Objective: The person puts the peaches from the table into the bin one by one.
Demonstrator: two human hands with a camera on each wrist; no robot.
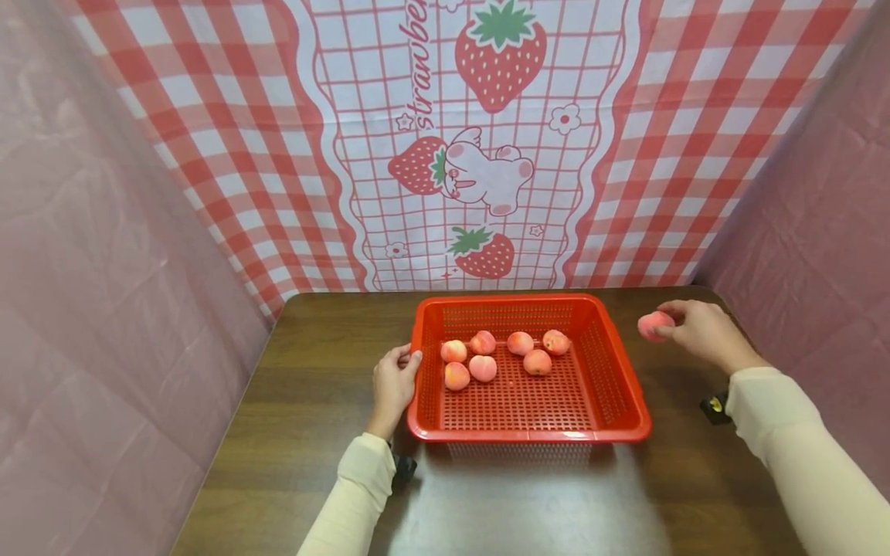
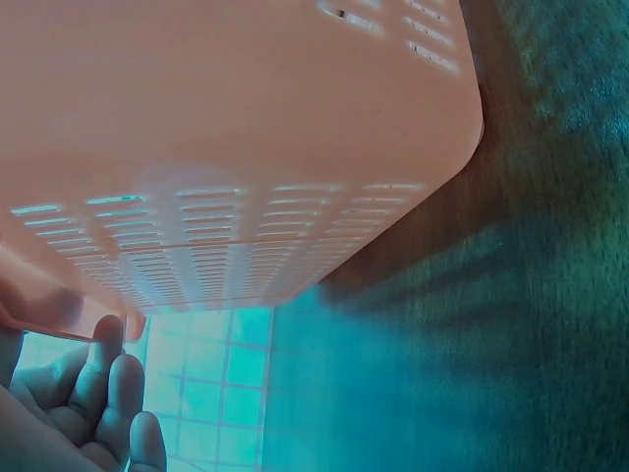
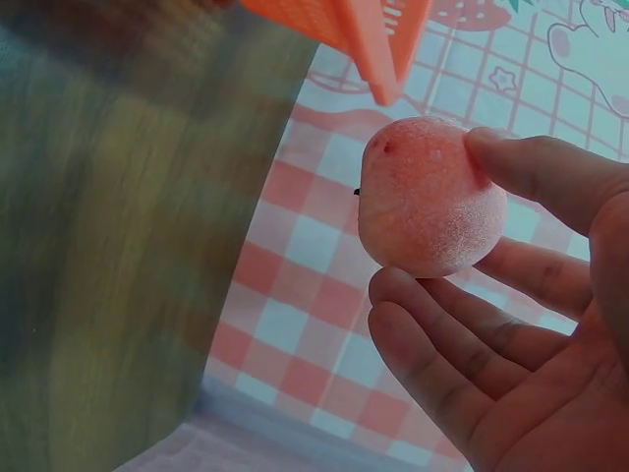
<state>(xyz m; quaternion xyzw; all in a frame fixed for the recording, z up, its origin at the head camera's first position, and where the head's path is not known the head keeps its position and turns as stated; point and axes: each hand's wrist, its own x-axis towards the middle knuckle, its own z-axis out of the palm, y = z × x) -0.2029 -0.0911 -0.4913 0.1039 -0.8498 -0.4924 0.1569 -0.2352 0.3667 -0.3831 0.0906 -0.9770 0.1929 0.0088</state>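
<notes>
A red plastic basket [image 1: 528,435] with perforated walls stands on the table, several peaches [image 1: 483,368] lying in its left and back parts. At its left side my left hand [image 1: 394,386] holds the rim, thumb on top; the left wrist view shows the fingers [image 2: 123,393] under the rim, outside the wall. To the right of the basket, my right hand [image 1: 705,332] pinches another peach [image 3: 428,202] between thumb and fingers, raised above the table. A small dark stem shows on that peach in the right wrist view.
The brown wooden table [image 1: 313,432] ends at a red-and-white checked cloth [image 1: 243,139] with strawberry prints behind it. Pink cloth [image 1: 806,201] hangs on both sides. A dark wrist-worn device [image 1: 715,408] sits beneath the right sleeve.
</notes>
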